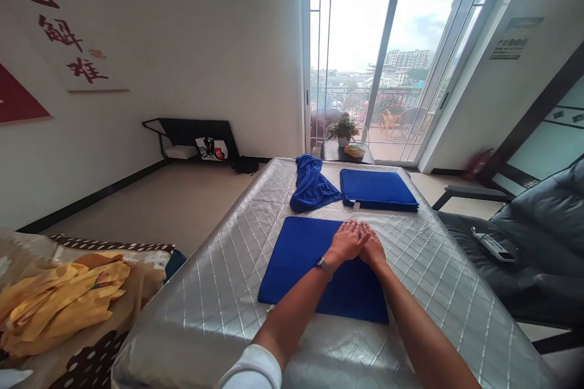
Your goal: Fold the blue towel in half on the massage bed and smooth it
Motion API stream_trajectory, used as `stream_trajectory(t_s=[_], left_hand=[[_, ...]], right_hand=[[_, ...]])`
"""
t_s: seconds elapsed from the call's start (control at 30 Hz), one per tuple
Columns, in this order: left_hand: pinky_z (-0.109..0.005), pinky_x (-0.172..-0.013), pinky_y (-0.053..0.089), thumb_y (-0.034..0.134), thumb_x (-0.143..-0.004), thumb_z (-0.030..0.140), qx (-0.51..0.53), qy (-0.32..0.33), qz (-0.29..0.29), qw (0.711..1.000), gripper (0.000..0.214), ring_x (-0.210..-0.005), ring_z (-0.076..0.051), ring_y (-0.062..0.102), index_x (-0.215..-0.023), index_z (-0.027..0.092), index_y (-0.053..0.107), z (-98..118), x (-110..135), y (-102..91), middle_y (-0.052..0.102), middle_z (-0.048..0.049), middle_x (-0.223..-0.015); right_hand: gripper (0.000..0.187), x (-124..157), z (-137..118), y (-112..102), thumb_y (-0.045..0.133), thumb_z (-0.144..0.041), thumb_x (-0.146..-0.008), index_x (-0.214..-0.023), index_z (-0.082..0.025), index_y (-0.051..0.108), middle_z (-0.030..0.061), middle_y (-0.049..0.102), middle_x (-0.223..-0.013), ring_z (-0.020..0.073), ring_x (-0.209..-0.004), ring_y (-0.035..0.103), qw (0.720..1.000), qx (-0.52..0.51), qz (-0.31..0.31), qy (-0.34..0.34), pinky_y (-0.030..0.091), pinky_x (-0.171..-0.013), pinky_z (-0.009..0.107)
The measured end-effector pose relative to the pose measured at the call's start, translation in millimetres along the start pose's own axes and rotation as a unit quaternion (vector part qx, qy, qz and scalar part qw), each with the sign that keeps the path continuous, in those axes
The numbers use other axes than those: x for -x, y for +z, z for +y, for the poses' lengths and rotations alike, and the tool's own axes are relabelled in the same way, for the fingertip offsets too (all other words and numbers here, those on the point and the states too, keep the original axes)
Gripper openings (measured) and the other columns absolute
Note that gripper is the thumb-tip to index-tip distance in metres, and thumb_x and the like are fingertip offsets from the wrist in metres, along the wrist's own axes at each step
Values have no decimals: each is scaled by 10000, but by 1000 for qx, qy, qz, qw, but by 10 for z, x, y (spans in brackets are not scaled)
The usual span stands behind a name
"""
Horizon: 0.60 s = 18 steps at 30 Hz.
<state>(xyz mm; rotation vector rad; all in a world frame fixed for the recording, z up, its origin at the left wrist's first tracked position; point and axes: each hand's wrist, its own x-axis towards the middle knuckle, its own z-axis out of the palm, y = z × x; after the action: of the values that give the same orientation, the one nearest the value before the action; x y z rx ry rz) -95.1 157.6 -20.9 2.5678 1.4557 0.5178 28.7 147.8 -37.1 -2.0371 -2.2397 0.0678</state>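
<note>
A folded blue towel (303,255) lies flat on the silver quilted cover (219,267) before me. My left hand (349,242), with a band on its wrist, rests flat on the towel's far right part, fingers stretched forward. Beside it, my right hand (373,245) presses flat at the same far corner, and the two hands touch or slightly overlap. Neither hand grips anything. Farther back on the right sits a neat stack of folded blue towels (378,187) with a white tag at its front edge. To its left, a crumpled blue towel (312,185) lies loosely.
On the left, yellow clothing (68,292) is heaped on a patterned cloth. A dark armchair (538,237) with a remote-like device (493,245) stands at right. Beyond the table's far edge, a small stand holds a potted plant (344,129) and a tissue pack (354,151).
</note>
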Motion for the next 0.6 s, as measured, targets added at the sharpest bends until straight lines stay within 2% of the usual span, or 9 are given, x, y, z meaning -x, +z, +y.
stream_trajectory(t_s=[0.07,0.13,0.2,0.27,0.43,0.5,0.6], left_hand=[[-404,-1246,225,61,-1041,575,9,-5,-17,1000,758,-1508,-211,292,-1542,104,379,101,-37,88,392,-127,-1600],[-411,-1253,204,47,-1041,568,2,-24,-26,999,749,-1513,-204,279,-1553,121,362,25,8,105,378,-108,-1609],[-417,-1260,180,58,-1036,583,-18,-43,-25,999,746,-1522,-204,253,-1560,144,356,-200,119,51,353,-91,-1623],[-424,-1263,167,73,-1030,602,-40,-74,-25,996,750,-1530,-212,230,-1565,157,353,-521,274,-64,332,-85,-1633],[-457,-1256,184,96,-1019,628,-86,-196,-24,976,783,-1530,-262,229,-1573,128,330,-1333,699,-411,302,-119,-1642],[-460,-1252,191,99,-1016,633,-99,-222,-13,970,801,-1529,-276,229,-1575,103,316,-1525,813,-478,282,-141,-1646],[-457,-1248,199,116,-1006,658,-105,-231,-2,967,828,-1531,-286,222,-1576,89,306,-1628,880,-482,276,-156,-1646]], right_hand=[[616,8,12,5,300,-224,-989,-1585,-71,268,108,194,-1676,200,-1544,138,1000,8,-3,-13,112,-1240,342],[608,1,3,7,266,-253,-1007,-1582,-58,269,115,209,-1671,203,-1541,156,1000,2,-1,-4,119,-1240,349],[611,-17,-17,6,218,-303,-1026,-1580,-50,272,116,241,-1661,204,-1536,180,1000,-13,4,15,126,-1240,359],[626,-35,-35,5,202,-340,-1031,-1580,-48,268,112,248,-1658,201,-1535,184,999,-28,7,27,120,-1242,363],[642,-50,-38,5,181,-359,-1026,-1582,-49,265,101,228,-1664,183,-1541,155,999,-43,-2,30,99,-1243,351],[643,-48,-40,-2,180,-359,-1025,-1582,-51,265,101,230,-1664,184,-1540,156,999,-40,-3,33,105,-1243,355],[635,-47,-60,-26,193,-344,-1023,-1579,-47,274,105,242,-1661,192,-1538,172,999,-25,-2,34,115,-1240,358]])
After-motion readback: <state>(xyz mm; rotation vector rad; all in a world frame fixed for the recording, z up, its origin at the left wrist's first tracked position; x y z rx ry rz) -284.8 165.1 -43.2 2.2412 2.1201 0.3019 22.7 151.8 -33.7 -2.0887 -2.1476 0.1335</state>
